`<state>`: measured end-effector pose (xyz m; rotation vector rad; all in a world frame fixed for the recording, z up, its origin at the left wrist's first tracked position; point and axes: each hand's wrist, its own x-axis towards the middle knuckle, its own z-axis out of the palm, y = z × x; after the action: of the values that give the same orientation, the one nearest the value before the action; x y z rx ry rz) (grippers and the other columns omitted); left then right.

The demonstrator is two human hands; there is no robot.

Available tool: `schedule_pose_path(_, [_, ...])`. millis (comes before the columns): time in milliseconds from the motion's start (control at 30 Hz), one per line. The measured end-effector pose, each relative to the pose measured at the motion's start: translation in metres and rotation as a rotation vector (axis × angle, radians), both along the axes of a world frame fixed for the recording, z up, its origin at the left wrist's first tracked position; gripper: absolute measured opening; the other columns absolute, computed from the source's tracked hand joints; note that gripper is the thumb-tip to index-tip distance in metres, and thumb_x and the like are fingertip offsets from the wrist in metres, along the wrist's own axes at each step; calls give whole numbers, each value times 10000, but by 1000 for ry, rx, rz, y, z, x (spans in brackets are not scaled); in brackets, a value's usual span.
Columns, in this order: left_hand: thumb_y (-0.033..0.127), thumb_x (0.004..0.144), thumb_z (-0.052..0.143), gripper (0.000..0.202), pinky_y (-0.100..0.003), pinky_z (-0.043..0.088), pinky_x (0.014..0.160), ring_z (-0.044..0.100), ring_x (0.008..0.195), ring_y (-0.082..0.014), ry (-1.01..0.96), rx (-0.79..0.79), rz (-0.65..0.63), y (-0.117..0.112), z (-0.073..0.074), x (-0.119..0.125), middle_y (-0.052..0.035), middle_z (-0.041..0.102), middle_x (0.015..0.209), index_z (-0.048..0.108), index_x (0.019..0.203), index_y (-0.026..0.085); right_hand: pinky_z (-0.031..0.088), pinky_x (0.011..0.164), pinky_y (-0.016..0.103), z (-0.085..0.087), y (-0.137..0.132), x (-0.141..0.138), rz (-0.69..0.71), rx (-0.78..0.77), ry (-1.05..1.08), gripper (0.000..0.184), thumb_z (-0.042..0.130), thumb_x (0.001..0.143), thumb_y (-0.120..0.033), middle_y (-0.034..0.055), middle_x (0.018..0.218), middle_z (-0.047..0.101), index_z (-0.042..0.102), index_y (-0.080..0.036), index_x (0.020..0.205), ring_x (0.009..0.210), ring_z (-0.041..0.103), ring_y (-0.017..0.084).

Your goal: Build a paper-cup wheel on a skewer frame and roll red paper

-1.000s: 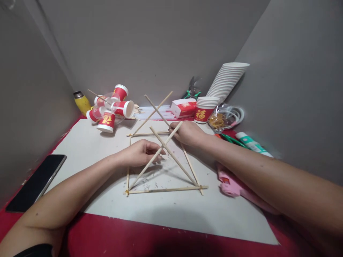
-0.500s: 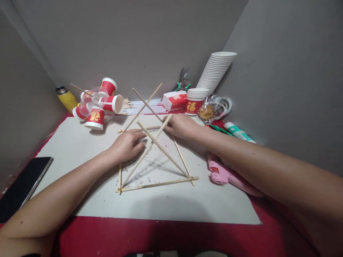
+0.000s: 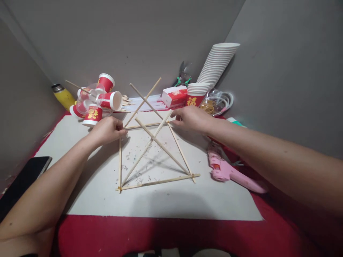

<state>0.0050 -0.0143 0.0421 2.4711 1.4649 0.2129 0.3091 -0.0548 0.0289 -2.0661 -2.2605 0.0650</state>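
Note:
A frame of wooden sticks (image 3: 158, 182) stands on the white board, its base a four-sided outline with joined corners. Two pairs of sticks rise from it and cross, one pair in front and one behind. At the back left corner, my left hand (image 3: 108, 131) is closed with its fingertips on the frame, covering that joint. My right hand (image 3: 191, 119) reaches the back right corner, thumb and fingers closed about the stick end there. Its fingers partly hide the end.
Behind the frame stand a wheel of red paper cups (image 3: 93, 114), a tissue pack (image 3: 174, 97) and stacked cups (image 3: 218, 64). A pink glue gun (image 3: 227, 171) lies at right, a phone (image 3: 24, 182) at left. A yellow bottle (image 3: 63, 97) leans at the back left. Small scraps dot the board (image 3: 88, 200).
My left hand has moved left and away from me, from inside the frame to its back left corner. My right hand has shifted slightly right to the back right corner.

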Motion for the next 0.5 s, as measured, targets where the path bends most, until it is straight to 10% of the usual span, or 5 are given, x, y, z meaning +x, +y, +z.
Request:
schedule_pose_path(267, [360, 784, 682, 409, -292, 466, 671, 686, 835, -233, -36, 117, 94, 8, -6, -7, -81, 766, 1015, 754, 1136, 165, 432, 682, 320, -6, 2, -13, 19, -43, -119, 332, 571, 953, -353, 114, 1040, 798, 745, -193, 1186, 926, 722, 282])
schedule_pose_path(500, [379, 836, 679, 375, -322, 504, 744, 715, 914, -275, 34, 110, 110, 6, -20, -2, -91, 777, 1036, 774, 1158, 211, 438, 692, 324, -8, 4, -10, -2, -56, -107, 367, 563, 953, -386, 111, 1045, 798, 733, -210, 1226, 950, 719, 290])
